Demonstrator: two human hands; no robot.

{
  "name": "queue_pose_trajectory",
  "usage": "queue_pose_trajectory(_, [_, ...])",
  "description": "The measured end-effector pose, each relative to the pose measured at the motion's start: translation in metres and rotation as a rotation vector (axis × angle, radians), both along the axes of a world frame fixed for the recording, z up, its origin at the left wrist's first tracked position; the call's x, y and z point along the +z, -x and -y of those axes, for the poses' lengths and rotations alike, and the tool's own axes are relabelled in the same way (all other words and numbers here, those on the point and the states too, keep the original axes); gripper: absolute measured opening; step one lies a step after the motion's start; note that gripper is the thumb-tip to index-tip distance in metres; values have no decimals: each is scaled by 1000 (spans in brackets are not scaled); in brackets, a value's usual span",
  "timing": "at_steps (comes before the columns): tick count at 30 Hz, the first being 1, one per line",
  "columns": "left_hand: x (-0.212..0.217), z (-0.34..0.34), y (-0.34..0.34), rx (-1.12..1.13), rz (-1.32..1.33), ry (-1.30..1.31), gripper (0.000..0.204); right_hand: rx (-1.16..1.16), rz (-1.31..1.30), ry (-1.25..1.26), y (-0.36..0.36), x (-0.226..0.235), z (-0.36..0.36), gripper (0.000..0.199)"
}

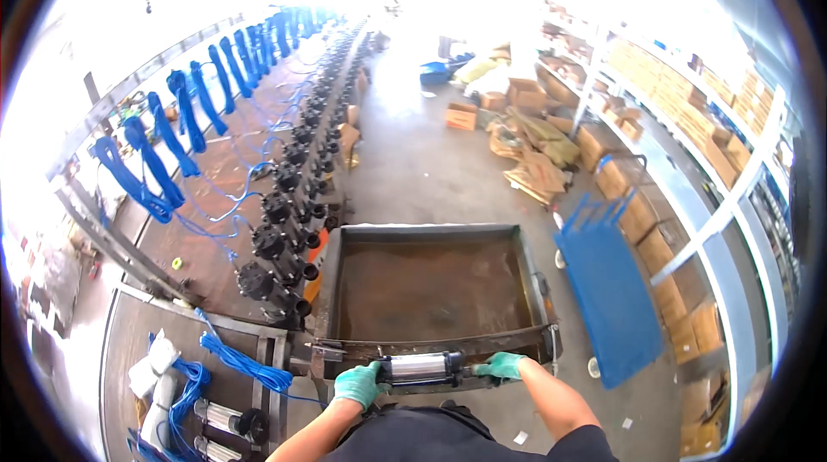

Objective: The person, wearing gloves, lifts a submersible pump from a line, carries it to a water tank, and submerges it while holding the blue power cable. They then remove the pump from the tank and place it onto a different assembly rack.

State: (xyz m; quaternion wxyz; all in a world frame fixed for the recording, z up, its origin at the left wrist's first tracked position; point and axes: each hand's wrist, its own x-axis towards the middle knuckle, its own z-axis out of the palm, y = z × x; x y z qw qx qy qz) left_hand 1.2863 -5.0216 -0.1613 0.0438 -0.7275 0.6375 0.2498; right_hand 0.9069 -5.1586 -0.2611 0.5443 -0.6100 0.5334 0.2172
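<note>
A silver cylinder with black ends, which looks like a submersible pump motor, lies level across the near edge of a metal tank of brown water. My left hand, in a green glove, is closed round its left end. At the opposite end my right hand, gloved in green too, grips the narrow tip; its fingertips are partly hidden. Similar silver cylinders lie on the bench to my left, near a coiled blue cable.
A long row of upright black pumps runs away at left, with blue cable bundles hanging from a rail. At right stand a blue flatbed trolley and shelving with cardboard boxes. Sacks and cartons lie farther off.
</note>
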Motion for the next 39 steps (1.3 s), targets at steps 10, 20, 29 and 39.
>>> queue_pose_trajectory(10, [12,-1,-4,-39,-28,52,51,-765,553,-109,-5,14,-29,20])
queue_pose_trajectory(20, [9,0,-3,-25,-7,15,49,-900,826,-573,4,21,-21,32])
queue_pose_trajectory(29, [21,2,0,-4,1,-29,53,-664,639,-621,4,24,-1,76])
queue_pose_trajectory(39, [16,-2,-1,7,-21,16,52,451,-117,490,-26,13,-6,64])
